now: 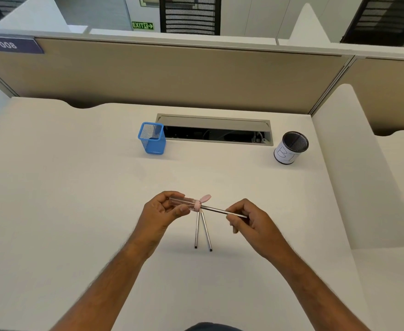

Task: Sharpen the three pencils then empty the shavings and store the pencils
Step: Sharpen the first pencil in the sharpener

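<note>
Fingers of left hand (162,211) gripping sharpener (184,202), right hand (248,219) pinching inserted pencil (222,210), above mid-desk (76,187).

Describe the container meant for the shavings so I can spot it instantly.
Look along the far edge of the desk, right of the open cable tray. The round black mesh cup wears a handwritten white paper label, unlike the square blue mesh holder at the left.

three pencils (222,210), one sharpener (184,202), two holders (152,138)

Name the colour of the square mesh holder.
Blue holder, clearest in the head view.
</note>
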